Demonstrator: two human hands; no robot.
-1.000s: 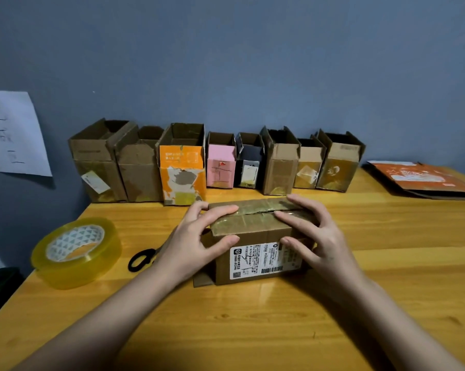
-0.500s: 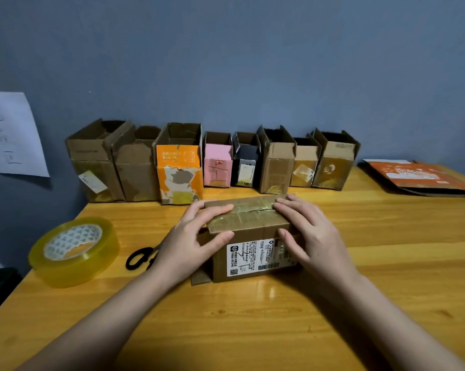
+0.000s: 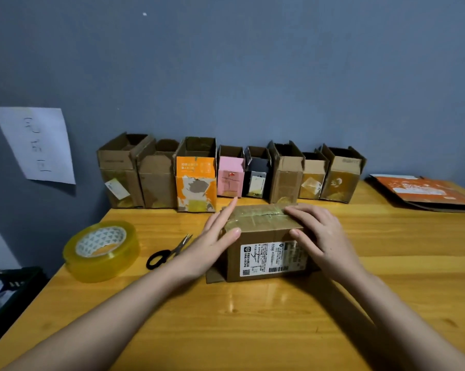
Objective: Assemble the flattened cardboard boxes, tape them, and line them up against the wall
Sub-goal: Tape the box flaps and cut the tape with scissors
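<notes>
A brown cardboard box [image 3: 263, 250] with a white shipping label stands in the middle of the wooden table [image 3: 252, 317], its top seam covered with clear tape. My left hand [image 3: 212, 236] lies flat against the box's left side, fingers straight and the thumb on its front edge. My right hand [image 3: 319, 234] rests on the top right corner, fingers over the taped seam and thumb on the front face. Several assembled open-topped boxes [image 3: 196, 175] stand in a row against the blue wall. Flattened orange and brown cardboard [image 3: 424, 192] lies at the far right.
A large roll of clear tape [image 3: 101, 250] sits on the table at the left. Black-handled scissors [image 3: 170, 251] lie between the roll and the box. A paper sheet [image 3: 36, 145] hangs on the wall at the left. A dark crate [image 3: 9, 287] stands beyond the table's left edge.
My left hand has slid off the box's top onto its left side with the fingers straightened. My right hand stays on the top right corner.
</notes>
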